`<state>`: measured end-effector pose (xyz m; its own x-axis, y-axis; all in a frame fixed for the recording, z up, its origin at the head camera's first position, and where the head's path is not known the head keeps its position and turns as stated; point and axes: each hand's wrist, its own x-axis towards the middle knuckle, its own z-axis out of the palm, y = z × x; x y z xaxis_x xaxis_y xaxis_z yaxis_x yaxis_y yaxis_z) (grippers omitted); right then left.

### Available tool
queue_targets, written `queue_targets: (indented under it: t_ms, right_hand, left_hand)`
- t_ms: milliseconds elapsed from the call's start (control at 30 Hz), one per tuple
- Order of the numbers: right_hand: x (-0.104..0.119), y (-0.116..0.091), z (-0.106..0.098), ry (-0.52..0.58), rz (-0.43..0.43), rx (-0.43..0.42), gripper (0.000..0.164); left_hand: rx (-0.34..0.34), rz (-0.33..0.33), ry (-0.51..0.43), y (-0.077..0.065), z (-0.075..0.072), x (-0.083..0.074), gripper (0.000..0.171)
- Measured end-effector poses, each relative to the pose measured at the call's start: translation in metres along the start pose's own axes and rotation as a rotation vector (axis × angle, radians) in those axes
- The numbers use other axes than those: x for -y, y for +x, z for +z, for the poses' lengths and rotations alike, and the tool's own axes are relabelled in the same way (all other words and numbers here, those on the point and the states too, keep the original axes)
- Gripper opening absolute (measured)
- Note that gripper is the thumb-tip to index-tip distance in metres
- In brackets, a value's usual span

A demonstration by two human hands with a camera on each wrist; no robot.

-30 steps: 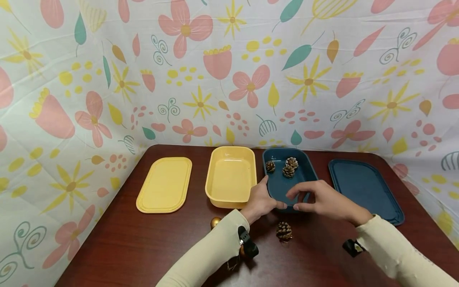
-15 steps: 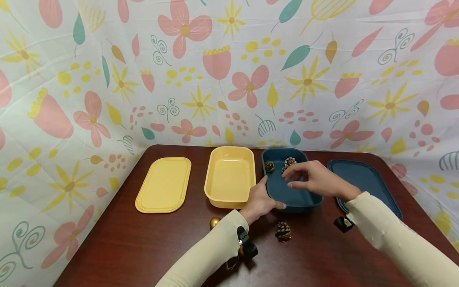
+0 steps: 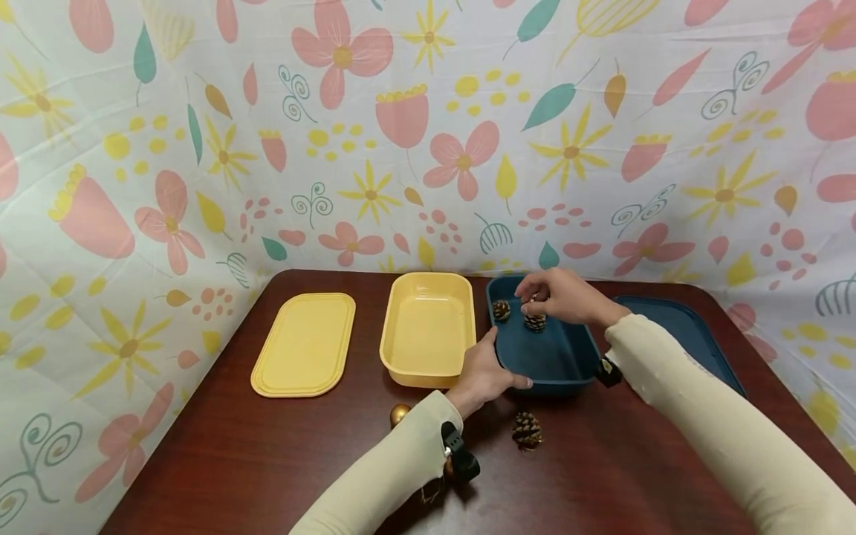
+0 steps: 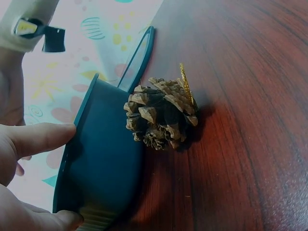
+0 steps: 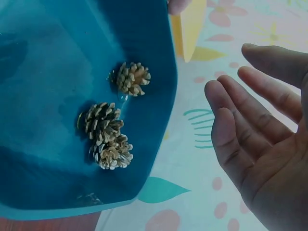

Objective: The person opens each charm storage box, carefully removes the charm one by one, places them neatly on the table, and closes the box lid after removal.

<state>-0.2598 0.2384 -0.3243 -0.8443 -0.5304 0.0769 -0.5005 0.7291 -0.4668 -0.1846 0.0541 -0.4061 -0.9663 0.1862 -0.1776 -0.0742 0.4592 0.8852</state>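
A blue box (image 3: pixel 551 357) stands on the table with a pine cone (image 3: pixel 501 310) by its left wall and another (image 3: pixel 534 322) partly under my right hand (image 3: pixel 565 297). The right wrist view shows a third pine cone (image 5: pixel 114 153) touching one of these. My right hand hovers above the box's far part, fingers loosely bent, nothing between them. With thumb and fingers spread, my left hand (image 3: pixel 483 375) touches the rim at the box's near left corner. In front of the box lies one more pine cone (image 4: pixel 161 113) with a gold string.
A yellow box (image 3: pixel 428 334) stands left of the blue one. The yellow lid (image 3: pixel 304 344) lies farther left, the blue lid (image 3: pixel 678 334) on the right, partly behind my right arm. A gold ball (image 3: pixel 399 414) sits by my left sleeve, which hides other things. A patterned cloth hangs behind.
My right hand has moved from the blue box's near edge to its far part, over the pine cones. My left hand stays at the near left corner.
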Motion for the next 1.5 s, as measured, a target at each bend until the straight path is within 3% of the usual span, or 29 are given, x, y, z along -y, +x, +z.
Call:
queue_targets:
  t_ms: [600, 1000, 1500]
  right_hand:
    - [-0.019, 0.042, 0.010, -0.056, 0.136, -0.018, 0.023]
    - [-0.032, 0.055, 0.029, -0.009, 0.165, -0.020, 0.029]
    - [-0.046, 0.064, 0.054, -0.034, 0.183, -0.028, 0.035]
  left_hand:
    - [0.005, -0.005, -0.003, 0.001, 0.000, 0.000, 0.106]
    - [-0.011, 0.000, 0.009, 0.003, 0.001, 0.002, 0.107]
    - [-0.009, 0.001, -0.005, 0.003, 0.001, 0.004, 0.107]
